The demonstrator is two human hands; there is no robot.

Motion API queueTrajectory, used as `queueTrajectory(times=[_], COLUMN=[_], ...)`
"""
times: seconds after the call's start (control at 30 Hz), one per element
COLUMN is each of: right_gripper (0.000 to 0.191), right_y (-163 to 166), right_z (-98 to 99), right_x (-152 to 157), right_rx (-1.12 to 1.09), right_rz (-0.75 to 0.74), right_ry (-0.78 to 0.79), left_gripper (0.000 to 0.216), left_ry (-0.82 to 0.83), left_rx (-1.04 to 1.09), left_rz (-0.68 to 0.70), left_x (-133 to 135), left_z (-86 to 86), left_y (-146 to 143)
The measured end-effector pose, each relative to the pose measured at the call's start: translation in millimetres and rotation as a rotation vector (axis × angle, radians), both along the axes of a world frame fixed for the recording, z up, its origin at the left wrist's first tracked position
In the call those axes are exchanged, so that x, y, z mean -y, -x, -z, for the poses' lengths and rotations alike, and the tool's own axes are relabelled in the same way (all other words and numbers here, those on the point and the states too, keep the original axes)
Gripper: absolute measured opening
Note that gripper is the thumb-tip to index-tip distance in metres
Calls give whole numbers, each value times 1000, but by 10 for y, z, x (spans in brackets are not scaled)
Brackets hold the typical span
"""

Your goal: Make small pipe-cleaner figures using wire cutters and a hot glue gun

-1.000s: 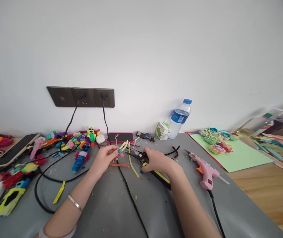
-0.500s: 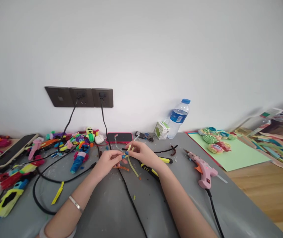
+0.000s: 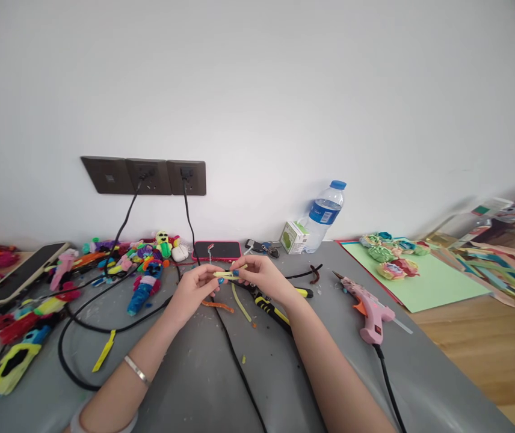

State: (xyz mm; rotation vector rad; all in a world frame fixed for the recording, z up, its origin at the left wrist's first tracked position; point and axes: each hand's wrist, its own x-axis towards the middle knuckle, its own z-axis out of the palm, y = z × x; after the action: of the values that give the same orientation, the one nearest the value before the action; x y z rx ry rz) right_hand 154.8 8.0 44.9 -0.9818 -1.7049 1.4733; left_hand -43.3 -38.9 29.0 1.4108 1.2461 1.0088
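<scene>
Between my two hands a pale yellow pipe cleaner point(image 3: 225, 274) is held folded and roughly level over the grey table. My left hand point(image 3: 197, 291) pinches its left end between thumb and fingers. At the other end my right hand point(image 3: 264, 278) is closed on it with thumb and fingertips. Below them another yellow-green pipe cleaner point(image 3: 241, 304) lies loose, with an orange-brown one point(image 3: 218, 306) to its left. Yellow-and-black pliers point(image 3: 272, 310) rest partly under my right hand and forearm, their jaws mostly hidden.
Colourful pipe-cleaner figures point(image 3: 147, 282) crowd the left side. Black cables point(image 3: 234, 355) cross the table. To the right lies a pink glue gun point(image 3: 372, 316). A water bottle point(image 3: 326, 213), small box point(image 3: 294, 237) and pink-edged phone point(image 3: 218, 249) stand or lie by the wall.
The held pipe cleaner has gone from a slanted, crossed position to lying level between my fingers. My left fingers have curled up around its end; both hands stay close together.
</scene>
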Motion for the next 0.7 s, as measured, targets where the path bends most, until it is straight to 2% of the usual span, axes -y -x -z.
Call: queueTrajectory(times=[0.37, 0.47, 0.57, 0.7], right_gripper=[15, 18, 12, 5], right_y=[30, 28, 13, 18], right_z=[2, 26, 51, 8], right_x=[46, 31, 14, 60], right_rx=[111, 227, 401, 574], right_rz=[-88, 31, 170, 109], right_ry=[-84, -179, -307, -413], left_gripper=[26, 19, 13, 14], left_ry=[-67, -121, -192, -246], left_rx=[-96, -220, -398, -603], left_rz=[-2, -57, -114, -127], left_x=[1, -10, -15, -19], left_z=[-31, -21, -16, -22], left_y=[9, 44, 74, 99])
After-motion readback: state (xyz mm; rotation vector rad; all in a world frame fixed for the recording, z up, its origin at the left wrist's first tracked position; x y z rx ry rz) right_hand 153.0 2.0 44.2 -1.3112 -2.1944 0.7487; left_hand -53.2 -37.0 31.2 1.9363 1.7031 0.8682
